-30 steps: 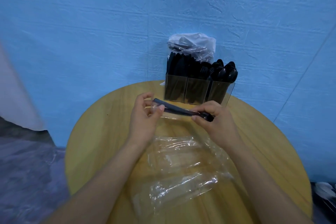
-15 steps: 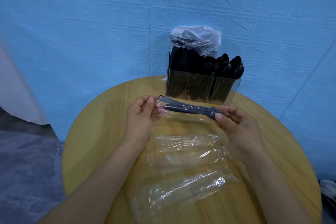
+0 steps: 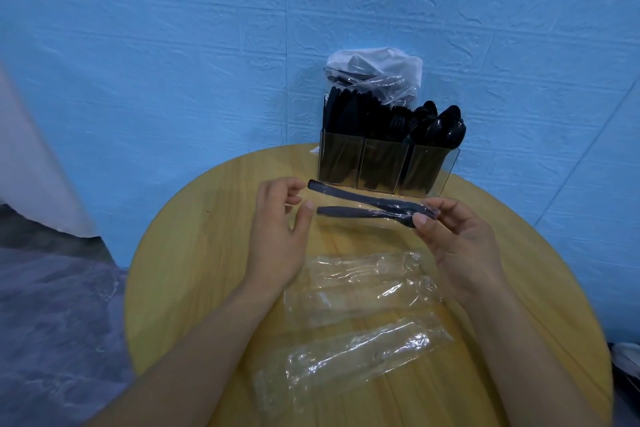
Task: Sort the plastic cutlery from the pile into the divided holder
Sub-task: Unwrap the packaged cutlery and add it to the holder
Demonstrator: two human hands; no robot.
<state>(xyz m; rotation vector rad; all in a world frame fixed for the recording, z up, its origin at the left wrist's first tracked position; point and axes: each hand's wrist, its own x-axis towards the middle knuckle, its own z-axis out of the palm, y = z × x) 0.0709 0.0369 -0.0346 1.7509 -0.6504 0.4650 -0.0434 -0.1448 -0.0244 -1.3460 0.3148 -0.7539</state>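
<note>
Pinching the heads of two black plastic cutlery pieces (image 3: 367,206) between thumb and fingers, the right hand (image 3: 457,239) held them level above the wooden surface (image 3: 194,253), handles fanned apart toward the left. A second earlier they had lain together inside a clear sleeve gripped at both ends. The left hand (image 3: 277,236) had let go; its fingers hung loosely curled just beside the handle tips, and whether any film remained there I could not tell. Empty wrappers (image 3: 360,284) lay below. With the pieces apparently unwrapped, each probably next went into its compartment of the divided holder (image 3: 384,166), already crowded, under a bag (image 3: 374,74).
</note>
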